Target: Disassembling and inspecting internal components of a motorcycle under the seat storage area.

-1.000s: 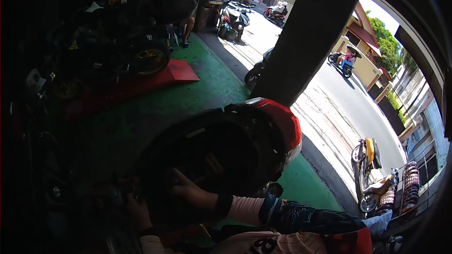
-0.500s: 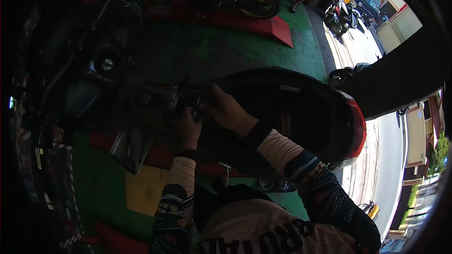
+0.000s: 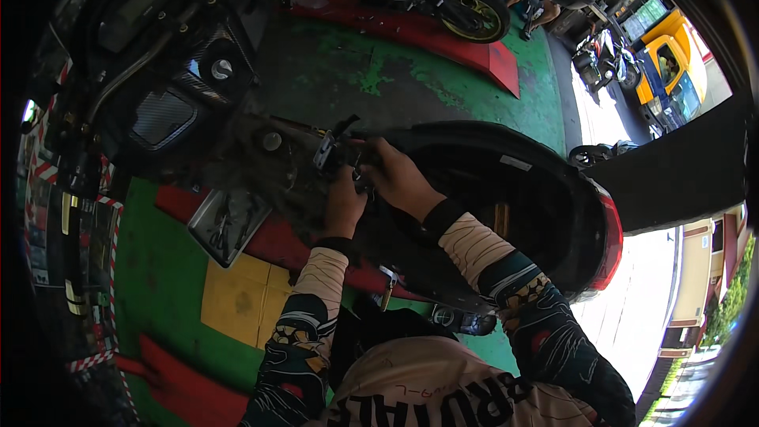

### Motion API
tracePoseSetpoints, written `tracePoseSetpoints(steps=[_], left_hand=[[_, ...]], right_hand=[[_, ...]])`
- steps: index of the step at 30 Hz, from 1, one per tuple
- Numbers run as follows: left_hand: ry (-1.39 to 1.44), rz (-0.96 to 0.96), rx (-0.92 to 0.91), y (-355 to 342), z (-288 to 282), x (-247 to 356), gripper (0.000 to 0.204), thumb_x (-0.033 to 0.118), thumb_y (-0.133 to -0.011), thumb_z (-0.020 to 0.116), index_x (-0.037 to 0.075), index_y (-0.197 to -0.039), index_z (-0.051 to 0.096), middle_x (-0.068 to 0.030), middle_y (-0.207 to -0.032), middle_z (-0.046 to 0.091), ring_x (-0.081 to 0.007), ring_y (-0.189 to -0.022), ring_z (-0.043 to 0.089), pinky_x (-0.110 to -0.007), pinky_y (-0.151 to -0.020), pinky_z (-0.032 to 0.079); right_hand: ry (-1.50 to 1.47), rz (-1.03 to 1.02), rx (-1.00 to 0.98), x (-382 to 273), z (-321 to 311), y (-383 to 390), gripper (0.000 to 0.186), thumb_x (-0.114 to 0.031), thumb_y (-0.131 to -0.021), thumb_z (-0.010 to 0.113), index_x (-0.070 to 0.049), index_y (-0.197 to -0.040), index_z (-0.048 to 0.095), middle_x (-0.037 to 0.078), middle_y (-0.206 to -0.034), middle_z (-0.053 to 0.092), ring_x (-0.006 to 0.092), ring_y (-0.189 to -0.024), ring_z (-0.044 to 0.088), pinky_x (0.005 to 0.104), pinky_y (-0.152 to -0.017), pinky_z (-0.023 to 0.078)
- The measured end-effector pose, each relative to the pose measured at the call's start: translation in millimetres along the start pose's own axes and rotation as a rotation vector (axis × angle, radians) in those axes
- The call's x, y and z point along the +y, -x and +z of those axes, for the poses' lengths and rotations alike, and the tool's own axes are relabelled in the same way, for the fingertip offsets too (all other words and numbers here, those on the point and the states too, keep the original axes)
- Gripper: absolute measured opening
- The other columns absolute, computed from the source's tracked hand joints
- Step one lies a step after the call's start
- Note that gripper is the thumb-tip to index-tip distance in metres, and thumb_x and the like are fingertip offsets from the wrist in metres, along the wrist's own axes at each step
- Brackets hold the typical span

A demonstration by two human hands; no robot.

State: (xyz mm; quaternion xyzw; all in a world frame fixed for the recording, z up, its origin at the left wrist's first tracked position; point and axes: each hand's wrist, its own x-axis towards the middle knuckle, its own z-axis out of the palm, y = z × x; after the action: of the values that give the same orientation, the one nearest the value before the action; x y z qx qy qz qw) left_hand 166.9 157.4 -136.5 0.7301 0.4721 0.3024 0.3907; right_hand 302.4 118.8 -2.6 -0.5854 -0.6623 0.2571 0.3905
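Above the middle of a partly stripped scooter, both my hands are closed around a small dark part with a silvery metal face [image 3: 325, 150]; its exact kind is too dim to make out. My left hand [image 3: 345, 204] grips it from the near side, fingers curled up against it. Just to the right, my right hand [image 3: 402, 182] pinches it, its fingertips partly hidden. The seat is off, and the black under-seat storage bin [image 3: 462, 190] lies right of my hands. To their left is the exposed frame with a round cap [image 3: 271, 141].
A metal tray of tools [image 3: 212, 243] sits at the near left, beside yellow cardboard [image 3: 237, 300] on the green floor. The handlebar [image 3: 150, 51] rises at far left, the red tail light [image 3: 610, 241] at right. Another motorcycle [image 3: 474, 17] stands on a red platform [image 3: 395, 39] behind.
The picture has brightened and the view has shifted, so the scooter and hands sit further right in it. Both hands stay at the same part.
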Motion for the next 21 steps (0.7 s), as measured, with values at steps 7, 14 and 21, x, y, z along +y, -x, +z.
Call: tracePoseSetpoints(steps=[7,14,21], left_hand=[[0.022,-0.044,-0.008,0,-3,10,0.045,0.003,-0.079,0.074,0.007,-0.12,0.054,-0.0235,-0.105,0.069,-0.0414,-0.101,0.067,-0.052,-0.081,0.053],[0.011,-0.071,-0.025,-1,1,12,0.047,0.002,-0.08,0.072,0.007,-0.122,0.053,-0.0218,-0.096,0.072,-0.0409,-0.096,0.069,-0.051,-0.08,0.053],[-0.1,0.088,0.02,-1,-1,-14,0.024,0.011,-0.085,0.069,0.003,-0.107,0.064,-0.0221,-0.094,0.071,-0.0409,-0.091,0.069,-0.05,-0.078,0.054]], right_hand=[[0.025,0.034,-0.012,1,1,-3,0.033,-0.002,-0.091,0.063,0.0,-0.122,0.05,0.022,-0.105,0.066,0.0386,-0.099,0.067,0.0412,-0.08,0.052],[0.022,-0.005,-0.075,8,-3,-11,0.038,-0.008,-0.091,0.062,-0.002,-0.126,0.049,0.025,-0.111,0.063,0.0449,-0.105,0.061,0.0487,-0.087,0.049],[0.047,-0.033,-0.444,-23,-8,-29,0.034,-0.01,-0.09,0.065,-0.002,-0.119,0.051,0.022,-0.116,0.06,0.0417,-0.109,0.059,0.0462,-0.091,0.047]])
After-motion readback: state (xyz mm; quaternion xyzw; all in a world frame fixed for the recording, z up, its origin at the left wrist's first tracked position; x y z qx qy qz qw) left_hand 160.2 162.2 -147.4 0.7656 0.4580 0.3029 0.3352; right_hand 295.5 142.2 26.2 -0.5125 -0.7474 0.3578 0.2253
